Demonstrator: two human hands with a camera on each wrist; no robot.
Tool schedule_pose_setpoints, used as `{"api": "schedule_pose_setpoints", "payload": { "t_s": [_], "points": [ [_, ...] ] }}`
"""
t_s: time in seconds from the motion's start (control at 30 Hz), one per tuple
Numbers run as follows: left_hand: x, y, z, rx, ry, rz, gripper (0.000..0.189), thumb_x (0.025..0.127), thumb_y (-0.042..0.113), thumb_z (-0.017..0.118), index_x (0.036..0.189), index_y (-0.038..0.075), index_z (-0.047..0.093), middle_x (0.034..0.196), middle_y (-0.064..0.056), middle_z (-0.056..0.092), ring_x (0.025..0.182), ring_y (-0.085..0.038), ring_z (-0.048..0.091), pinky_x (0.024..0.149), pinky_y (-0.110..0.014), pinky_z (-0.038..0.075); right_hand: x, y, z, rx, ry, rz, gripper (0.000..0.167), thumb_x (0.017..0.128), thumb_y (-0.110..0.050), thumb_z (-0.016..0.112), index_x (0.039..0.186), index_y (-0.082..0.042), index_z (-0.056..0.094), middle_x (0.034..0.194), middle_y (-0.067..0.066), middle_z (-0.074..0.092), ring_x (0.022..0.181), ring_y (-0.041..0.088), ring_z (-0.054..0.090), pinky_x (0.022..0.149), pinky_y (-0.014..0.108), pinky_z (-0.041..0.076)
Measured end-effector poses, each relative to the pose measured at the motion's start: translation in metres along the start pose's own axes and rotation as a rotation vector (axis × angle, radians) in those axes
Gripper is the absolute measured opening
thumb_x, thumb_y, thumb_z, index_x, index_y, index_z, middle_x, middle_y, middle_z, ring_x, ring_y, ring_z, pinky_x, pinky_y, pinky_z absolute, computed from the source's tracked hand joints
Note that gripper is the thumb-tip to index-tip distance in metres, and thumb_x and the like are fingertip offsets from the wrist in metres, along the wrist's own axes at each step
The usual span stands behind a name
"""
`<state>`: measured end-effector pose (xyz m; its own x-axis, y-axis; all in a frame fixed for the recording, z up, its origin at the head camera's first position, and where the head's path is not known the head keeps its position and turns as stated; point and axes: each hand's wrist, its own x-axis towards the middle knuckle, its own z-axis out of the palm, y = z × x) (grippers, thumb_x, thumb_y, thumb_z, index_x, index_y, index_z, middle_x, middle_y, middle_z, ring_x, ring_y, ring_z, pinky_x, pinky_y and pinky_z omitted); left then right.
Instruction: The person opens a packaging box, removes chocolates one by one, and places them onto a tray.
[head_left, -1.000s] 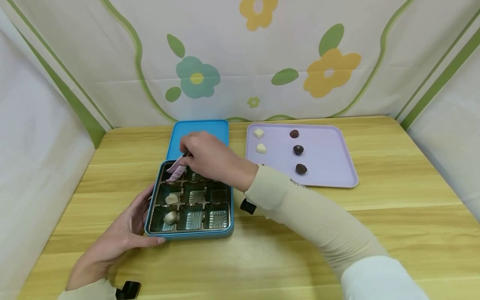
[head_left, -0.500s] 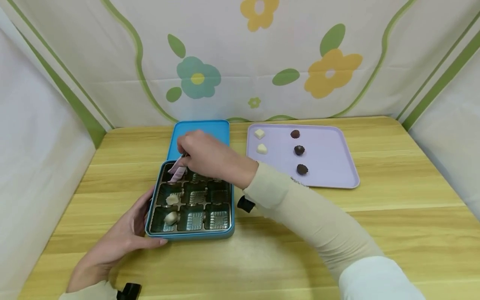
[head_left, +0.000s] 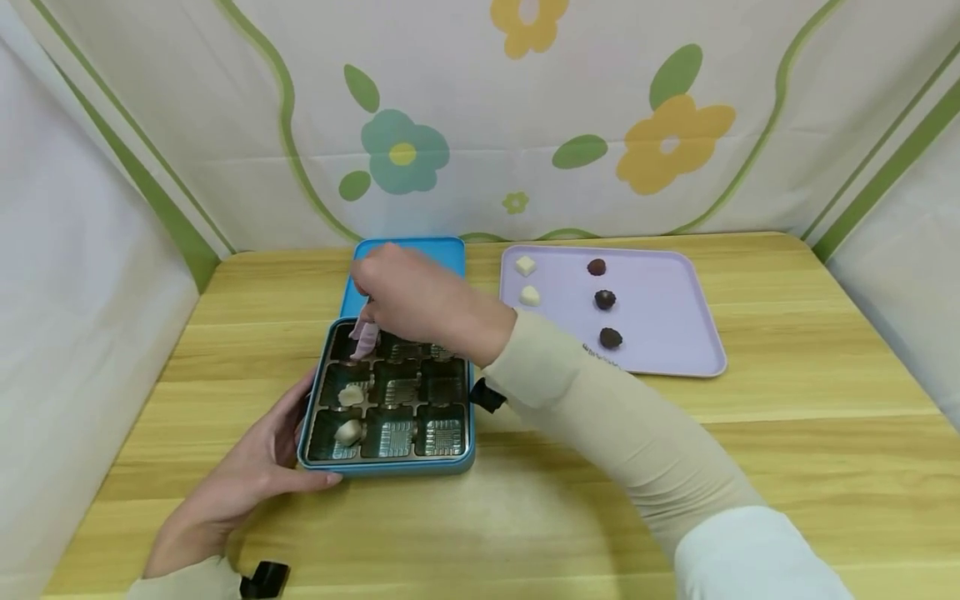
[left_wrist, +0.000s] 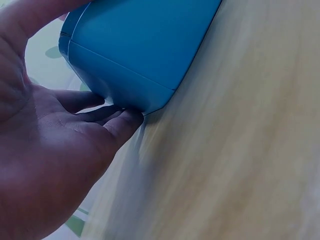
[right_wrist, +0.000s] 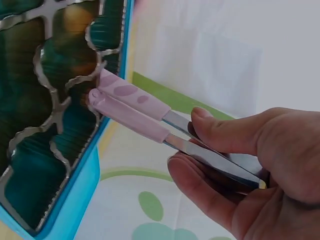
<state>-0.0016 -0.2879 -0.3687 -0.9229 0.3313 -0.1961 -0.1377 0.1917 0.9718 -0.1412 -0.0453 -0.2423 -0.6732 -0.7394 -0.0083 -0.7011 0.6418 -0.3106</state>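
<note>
A blue tin (head_left: 390,469) with a dark divided insert stands on the table at centre left. My left hand (head_left: 258,467) grips its front left corner, thumb along the front and fingers along the left side; the left wrist view shows the fingertips low on the tin's wall. My right hand (head_left: 420,292) holds small tongs (right_wrist: 135,115), thumb on one metal arm and fingers on the other. Their pink tips are slightly apart, at the back left compartment. One white chocolate (head_left: 350,395) lies in the left middle compartment, another white chocolate (head_left: 348,432) in the front left one.
Behind the tin lies its blue lid (head_left: 448,252), partly covered by the right hand. A lilac tray (head_left: 667,342) at the back right bears white chocolates (head_left: 530,295) and dark chocolates (head_left: 604,299). A flowered cloth (head_left: 487,167) hangs along the table's back edge.
The right hand has risen a little and turned, and the tongs stand steeper with their tips further up. The left hand still holds the tin. The head view has shifted slightly.
</note>
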Motion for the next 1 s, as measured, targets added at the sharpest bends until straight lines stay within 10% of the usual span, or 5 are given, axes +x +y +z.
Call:
{"api": "schedule_pose_setpoints", "payload": {
  "t_s": [0.1,0.2,0.47,1.0],
  "points": [
    [0.000,0.000,0.001,-0.002,0.006,-0.006,0.131,0.076,-0.006,0.090,0.175,0.019,0.009,0.181,-0.020,0.009,0.162,-0.024,0.023,0.110,-0.005,0.038,0.000,0.002,0.006,-0.008,-0.035,0.004,0.011,0.108,-0.017,0.066,0.112,-0.007,0.070,0.101,0.001,0.063,0.087,0.013,0.053,0.074,0.025,0.045],
    [0.002,0.000,0.003,-0.002,0.006,-0.012,0.132,0.075,-0.006,0.090,0.175,0.018,0.009,0.181,-0.021,0.009,0.163,-0.041,0.014,0.110,-0.005,0.037,-0.001,0.008,0.012,0.077,-0.033,0.012,0.022,0.108,-0.015,0.065,0.089,-0.009,0.057,0.081,0.000,0.044,0.075,0.014,0.039,0.070,0.025,0.034],
    [0.001,0.001,0.005,-0.006,-0.007,0.006,0.130,0.075,-0.006,0.091,0.175,0.022,0.012,0.181,-0.018,0.013,0.156,-0.009,0.031,0.112,-0.007,0.038,-0.013,0.034,0.022,0.383,0.079,0.071,0.015,0.106,-0.016,0.071,0.110,-0.002,0.076,0.108,0.009,0.079,0.092,0.017,0.070,0.084,0.028,0.057],
    [0.007,0.001,0.004,0.001,-0.010,-0.006,0.132,0.074,-0.006,0.091,0.175,0.020,0.010,0.181,-0.019,0.010,0.163,-0.046,0.010,0.110,-0.004,0.036,-0.044,0.071,0.029,0.763,0.229,0.257,0.014,0.104,-0.019,0.074,0.112,-0.008,0.079,0.106,0.008,0.077,0.093,0.028,0.078,0.076,0.034,0.062]
  ]
}}
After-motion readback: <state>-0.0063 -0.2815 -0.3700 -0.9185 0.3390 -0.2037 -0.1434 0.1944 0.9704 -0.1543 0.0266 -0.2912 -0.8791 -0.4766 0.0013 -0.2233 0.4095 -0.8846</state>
